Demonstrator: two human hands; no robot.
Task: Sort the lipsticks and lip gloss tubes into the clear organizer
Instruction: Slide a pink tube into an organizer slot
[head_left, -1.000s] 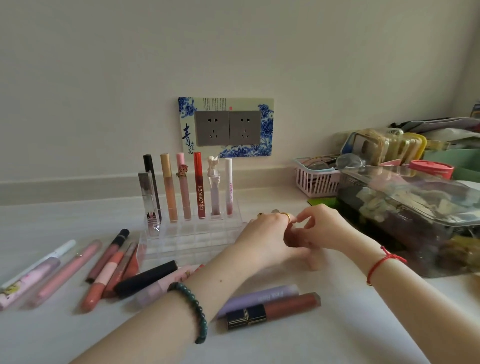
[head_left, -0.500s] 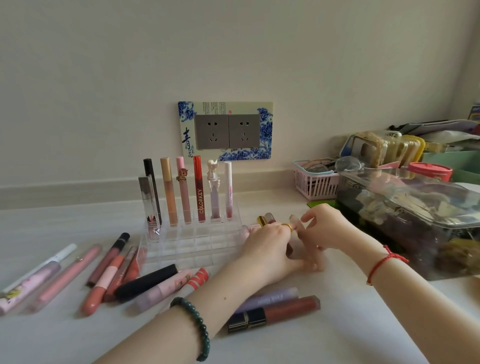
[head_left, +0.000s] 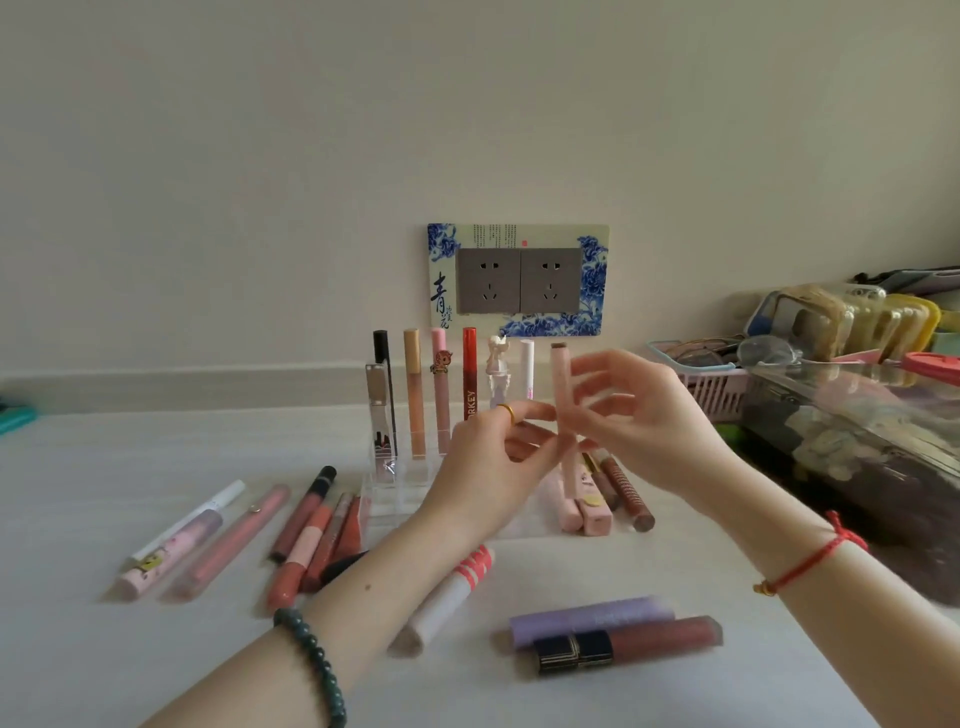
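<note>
A pale pink lip gloss tube (head_left: 562, 387) stands upright in the air, pinched low down by my left hand (head_left: 498, 467), while my right hand (head_left: 654, 421) touches it from the right with spread fingers. Behind and left of my hands sits the clear organizer (head_left: 387, 496), with several tubes upright in its back row, among them a red tube (head_left: 469, 371) and a black-capped tube (head_left: 382, 358). Loose tubes lie on the table: several at left (head_left: 208, 535), a pink cluster (head_left: 587, 506) under my hands, and a purple tube (head_left: 592, 618) with a navy-capped brown tube (head_left: 628, 644) in front.
A large clear lidded box (head_left: 857, 415) full of items stands at the right, with a pink mesh basket (head_left: 717, 389) behind it. A wall socket plate (head_left: 519, 280) is above the organizer. A white tube with red stripes (head_left: 447, 597) lies by my left forearm.
Both hands have risen from the table surface, lifting the pale pink tube upright. The pink cluster and a brown tube beneath them are uncovered.
</note>
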